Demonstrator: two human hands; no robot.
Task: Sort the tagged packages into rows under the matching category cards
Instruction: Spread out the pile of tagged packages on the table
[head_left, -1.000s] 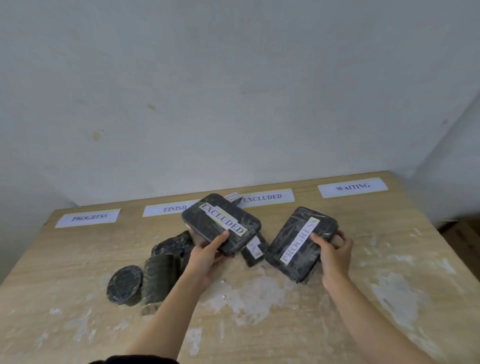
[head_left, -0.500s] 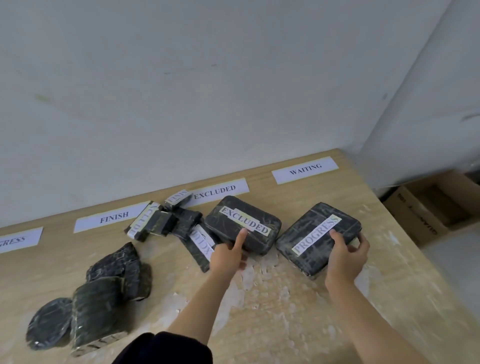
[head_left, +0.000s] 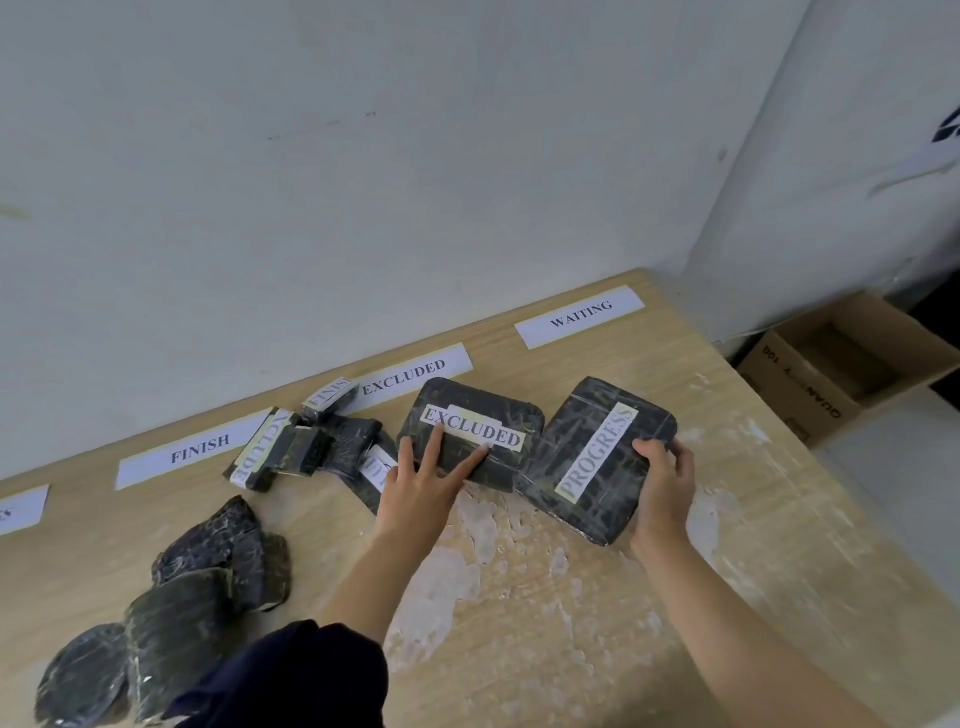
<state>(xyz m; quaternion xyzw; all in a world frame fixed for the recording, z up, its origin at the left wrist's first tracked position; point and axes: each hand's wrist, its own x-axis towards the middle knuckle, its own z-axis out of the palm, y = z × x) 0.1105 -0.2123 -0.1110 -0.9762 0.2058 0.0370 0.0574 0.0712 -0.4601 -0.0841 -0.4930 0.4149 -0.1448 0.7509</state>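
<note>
Packages wrapped in black film lie across the wooden table (head_left: 571, 623), and 2 of them are under the person's hands. The left hand (head_left: 415, 493) rests flat, fingers spread, on the near edge of the package tagged EXCLUDED (head_left: 478, 415) — not curled around it, only pressing on top. That package sits just below the EXCLUDED card (head_left: 410, 375) at the wall edge of the table. The right hand (head_left: 662, 483) grips the near right corner of the package tagged PROGRESS (head_left: 587, 467), thumb on top and fingers wrapped over the edge; this package lies beside the EXCLUDED one, touching it, below the gap between the EXCLUDED card and the WAITING card (head_left: 579, 314).

To the left, a cluster of smaller tagged packages (head_left: 306, 441) sits between the FINISH card (head_left: 192, 452) and the EXCLUDED card, some overlapping — 1 tag there reads FINIS. A further heap of dark packages (head_left: 218, 551) lies at the near left, tags not readable. A cardboard box (head_left: 810, 384) stands on the floor beyond the table's right edge.
</note>
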